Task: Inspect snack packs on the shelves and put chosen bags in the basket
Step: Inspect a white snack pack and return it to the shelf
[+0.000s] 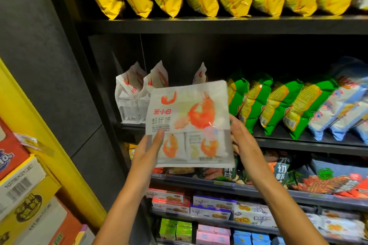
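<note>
A: Item held?

B: One flat white plastic snack bag printed with an orange shrimp, upright, front face toward you, long axis roughly vertical. It sits between your two hands, in front of the middle shelf.

A: Grip?

B: Your left hand pinches the lower left edge, thumb on the front; your right hand clasps the right edge.

A: Basket?

B: Not in view. Neither hand is clearly nearer; I judge either could carry the bag down.
</note>
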The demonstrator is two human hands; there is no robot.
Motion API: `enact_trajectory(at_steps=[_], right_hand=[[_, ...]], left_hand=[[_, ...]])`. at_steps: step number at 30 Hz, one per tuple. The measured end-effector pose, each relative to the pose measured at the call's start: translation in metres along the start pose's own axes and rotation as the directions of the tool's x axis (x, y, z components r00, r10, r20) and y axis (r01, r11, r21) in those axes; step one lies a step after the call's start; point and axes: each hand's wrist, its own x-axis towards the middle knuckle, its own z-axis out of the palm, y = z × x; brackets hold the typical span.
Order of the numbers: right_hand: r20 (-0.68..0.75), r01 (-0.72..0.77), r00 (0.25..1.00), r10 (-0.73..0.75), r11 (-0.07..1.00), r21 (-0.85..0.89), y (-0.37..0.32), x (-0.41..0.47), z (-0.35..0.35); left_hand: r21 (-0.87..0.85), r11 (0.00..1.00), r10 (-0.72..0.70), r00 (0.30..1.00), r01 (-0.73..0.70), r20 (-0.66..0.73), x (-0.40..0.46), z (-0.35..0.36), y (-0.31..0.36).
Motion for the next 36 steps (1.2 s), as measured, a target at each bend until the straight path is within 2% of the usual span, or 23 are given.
enact_trajectory(at_steps=[2, 5, 13, 22, 29, 32, 36], right_hand=[[0.053, -0.002, 0.999, 0.000, 1.000, 0.031, -0.010, -0.003, 0.001], [0.106, 0.035, 0.994, -0.039, 0.998, 0.044, -0.020, -0.008, 0.007], [0.131, 0.053, 0.989, -0.065, 0.994, 0.091, -0.024, -0.013, 0.021], [0.241, -0.008, 0.970, -0.019, 0.994, 0.111, -0.025, -0.019, 0.021], [0.214, 0.044, 0.975, -0.063, 0.995, 0.092, -0.027, -0.021, 0.021], [0.204, -0.003, 0.979, -0.012, 0.997, 0.073, -0.025, -0.018, 0.015], [0.299, -0.044, 0.953, 0.043, 0.999, -0.005, -0.022, -0.017, 0.006]], left_hand=[[-0.158, 0.980, -0.119, 0.993, 0.120, 0.013, 0.002, -0.003, -0.002], [-0.285, 0.937, -0.192, 0.980, 0.200, 0.059, 0.003, -0.002, -0.009], [-0.321, 0.900, -0.283, 0.955, 0.296, 0.087, 0.004, -0.001, -0.025], [-0.364, 0.898, -0.230, 0.969, 0.245, 0.084, 0.000, 0.001, -0.022], [-0.319, 0.926, -0.200, 0.979, 0.201, 0.038, -0.001, -0.002, -0.022], [-0.290, 0.945, -0.170, 0.985, 0.155, -0.027, -0.001, -0.002, -0.019], [-0.166, 0.985, -0.070, 0.986, 0.044, -0.152, -0.001, -0.004, -0.013]])
